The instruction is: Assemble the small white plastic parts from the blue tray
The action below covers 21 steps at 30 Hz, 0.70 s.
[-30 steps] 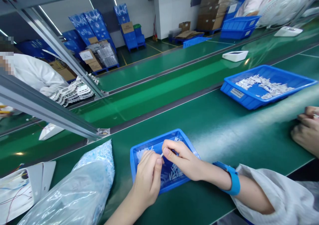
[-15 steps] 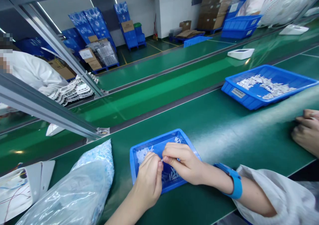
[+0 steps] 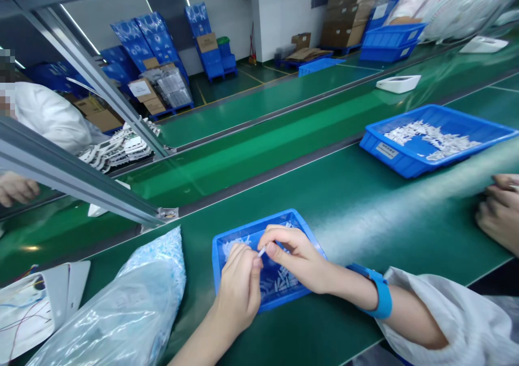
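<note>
Over a small blue tray [image 3: 216,247] my two hands meet fingertip to fingertip. A small white piece [image 3: 262,251] spans the gap between them. My left hand [image 3: 240,285] pinches its lower end, and my right hand [image 3: 292,255], with a blue band on the wrist, has thumb and forefinger closed on its upper end. Small white parts [image 3: 284,280] lie in the tray, partly hidden by my hands. Left of the tray rests a clear plastic bag [image 3: 121,306] with pale blue and white contents.
A larger blue tray [image 3: 389,158] with white parts stands at the right, near another person's hand [image 3: 500,212]. A white housing [image 3: 59,295] with wires lies far left. A metal frame [image 3: 121,193] rises beside the conveyor [image 3: 243,155], which carries white housings [image 3: 399,84].
My fingertips have moved slightly apart, and more of the white piece shows between them. White housings on the conveyor have shifted right. A person's hand has appeared at the left.
</note>
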Each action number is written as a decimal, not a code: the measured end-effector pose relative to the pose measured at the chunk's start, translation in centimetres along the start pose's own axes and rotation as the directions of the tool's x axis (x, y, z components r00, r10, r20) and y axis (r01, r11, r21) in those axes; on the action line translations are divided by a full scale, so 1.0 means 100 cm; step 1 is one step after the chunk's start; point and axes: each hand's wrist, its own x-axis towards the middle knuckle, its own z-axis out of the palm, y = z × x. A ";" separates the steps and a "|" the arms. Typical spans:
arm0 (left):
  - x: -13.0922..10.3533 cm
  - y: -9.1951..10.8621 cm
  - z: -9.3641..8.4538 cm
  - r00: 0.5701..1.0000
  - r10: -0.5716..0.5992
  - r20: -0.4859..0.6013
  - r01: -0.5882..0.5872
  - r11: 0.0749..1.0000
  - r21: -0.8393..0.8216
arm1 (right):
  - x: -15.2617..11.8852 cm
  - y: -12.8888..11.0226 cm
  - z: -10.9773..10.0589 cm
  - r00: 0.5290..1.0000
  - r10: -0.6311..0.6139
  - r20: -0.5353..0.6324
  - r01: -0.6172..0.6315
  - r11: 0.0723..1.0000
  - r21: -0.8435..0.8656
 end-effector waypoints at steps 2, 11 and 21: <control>-0.001 0.001 -0.001 1.000 -0.018 -0.020 0.018 1.000 -0.009 | 0.001 0.001 0.000 0.999 -0.013 -0.030 0.013 1.000 0.009; 0.000 0.002 -0.003 1.000 -0.024 0.020 0.024 0.999 0.023 | 0.000 -0.002 0.001 0.996 -0.037 -0.084 0.036 0.999 -0.020; 0.000 0.001 -0.001 0.999 0.038 0.000 -0.038 0.999 0.027 | 0.001 0.000 0.003 0.996 -0.006 -0.087 0.008 1.000 0.017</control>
